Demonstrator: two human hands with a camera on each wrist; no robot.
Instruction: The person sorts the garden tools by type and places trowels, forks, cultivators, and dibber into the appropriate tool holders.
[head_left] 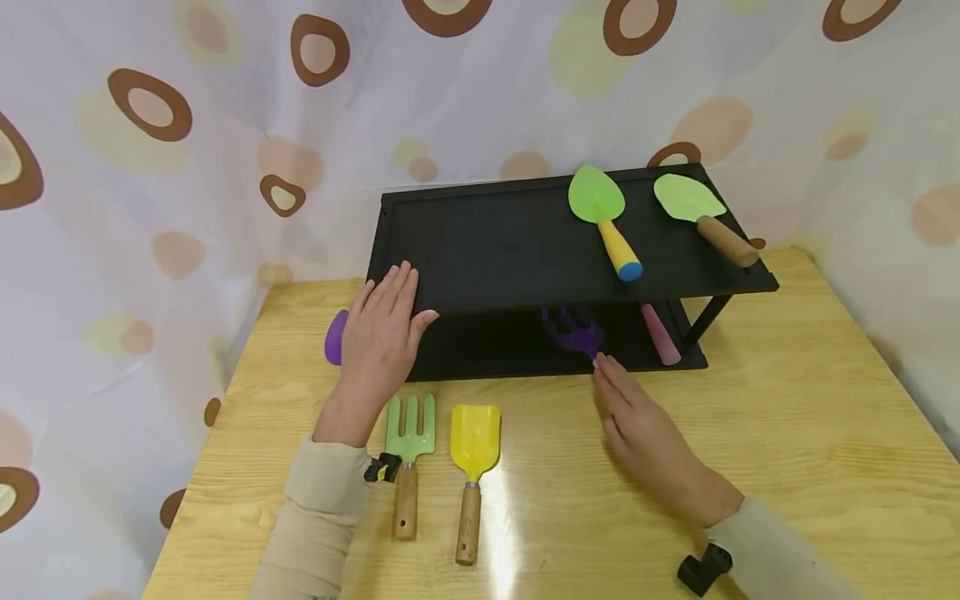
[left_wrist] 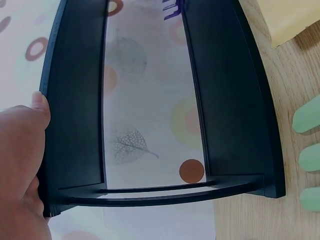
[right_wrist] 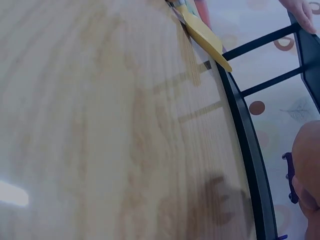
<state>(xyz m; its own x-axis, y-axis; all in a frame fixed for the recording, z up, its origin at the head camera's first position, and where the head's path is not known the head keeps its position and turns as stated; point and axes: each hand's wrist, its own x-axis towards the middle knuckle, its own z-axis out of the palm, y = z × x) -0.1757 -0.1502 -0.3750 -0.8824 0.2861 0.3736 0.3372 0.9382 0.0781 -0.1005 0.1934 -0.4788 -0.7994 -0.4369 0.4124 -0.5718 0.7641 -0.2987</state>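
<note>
A two-tier black shelf (head_left: 480,246) stands on the table. My left hand (head_left: 382,337) rests on the front left corner of its upper tier, fingers straight, thumb along the front edge. My right hand (head_left: 648,437) holds a purple hand fork (head_left: 581,336) at the front of the lower tier; the tines point inward and the handle is mostly hidden by the hand. To the right of the fork lies a pink handle (head_left: 662,335) on the lower tier. On top lie a green trowel (head_left: 597,196) with a yellow handle and a light-green trowel (head_left: 688,198) with a wooden handle.
In front of the shelf, a green hand fork (head_left: 410,433) and a yellow shovel (head_left: 476,437) lie on the wooden table (head_left: 810,400). A purple tool part (head_left: 335,337) shows left of the shelf, partly behind my left hand. A patterned curtain (head_left: 480,108) hangs behind.
</note>
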